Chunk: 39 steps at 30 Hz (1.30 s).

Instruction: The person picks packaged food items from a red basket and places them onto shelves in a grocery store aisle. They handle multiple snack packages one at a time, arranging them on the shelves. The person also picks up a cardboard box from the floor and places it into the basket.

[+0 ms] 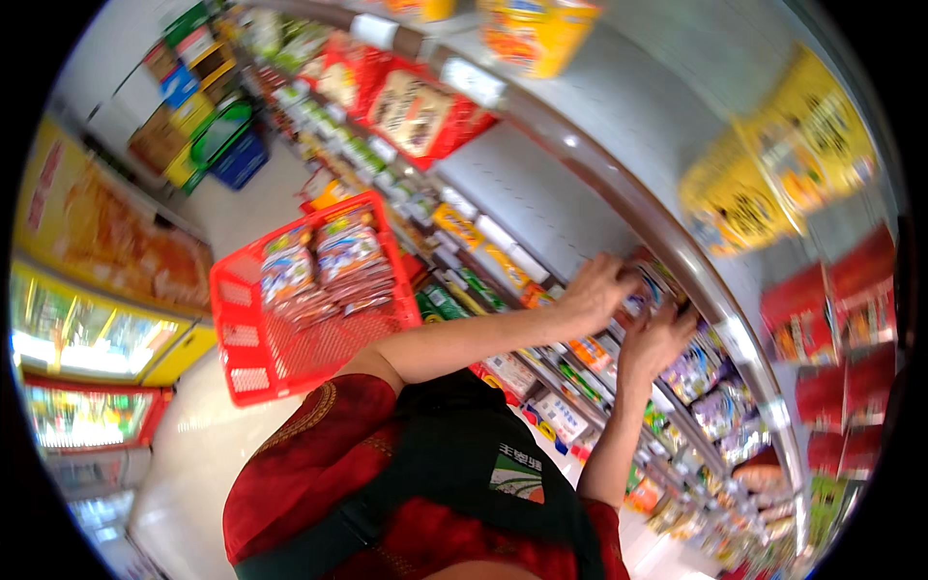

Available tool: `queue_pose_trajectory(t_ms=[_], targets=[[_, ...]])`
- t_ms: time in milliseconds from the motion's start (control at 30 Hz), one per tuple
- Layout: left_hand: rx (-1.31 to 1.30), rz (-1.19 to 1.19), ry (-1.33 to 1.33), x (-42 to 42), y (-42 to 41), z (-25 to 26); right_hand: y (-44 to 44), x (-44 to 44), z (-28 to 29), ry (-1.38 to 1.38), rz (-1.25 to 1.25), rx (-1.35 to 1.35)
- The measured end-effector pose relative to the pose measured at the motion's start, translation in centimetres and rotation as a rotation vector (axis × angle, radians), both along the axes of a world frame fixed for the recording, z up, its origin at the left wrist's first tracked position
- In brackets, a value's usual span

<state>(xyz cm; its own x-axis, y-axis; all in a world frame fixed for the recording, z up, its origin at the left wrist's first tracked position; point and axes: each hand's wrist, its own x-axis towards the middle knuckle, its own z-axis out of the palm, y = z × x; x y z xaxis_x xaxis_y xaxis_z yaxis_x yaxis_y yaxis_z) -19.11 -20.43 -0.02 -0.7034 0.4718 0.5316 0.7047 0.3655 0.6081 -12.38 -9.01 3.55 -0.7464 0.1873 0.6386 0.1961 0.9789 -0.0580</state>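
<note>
Both of my hands reach onto a middle shelf, beneath the brown metal rail of the shelf above. My left hand (596, 291) is at the near side of a small stack of packets (645, 290), its fingers bent over them. My right hand (658, 341) touches the same packets from the other side, fingers spread. Blur hides whether either hand grips one. A red plastic shopping basket (243, 348) stands to my left, holding two rows of flat snack packets (355, 257) with reddish edges.
Purple packets (692, 370) lie beside my right hand. Red bags (413, 109) stand farther along the shelf. Yellow packs (783, 159) sit on the upper shelf. Stacked cartons and a blue basket (243, 159) are at the aisle's far end, and lit coolers (87, 326) line the left.
</note>
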Motion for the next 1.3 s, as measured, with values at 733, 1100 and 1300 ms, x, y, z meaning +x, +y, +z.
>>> queue_pose_trajectory(t_ms=[733, 1100, 1300], targets=[[-0.089, 1.543, -0.642, 8.5, -46.8, -13.1, -30.7, -5.2, -12.0, -0.588, 1.412, -0.385], [1.019, 0.418, -0.663, 7.3, -34.0, -3.6, -26.7, -3.7, -8.8, -0.705, 1.122, -1.72], [0.91, 0.169, -1.037, 4.9, -24.1, -4.2, -16.2, 0.6, -6.6, -0.212, 0.798, -1.153]])
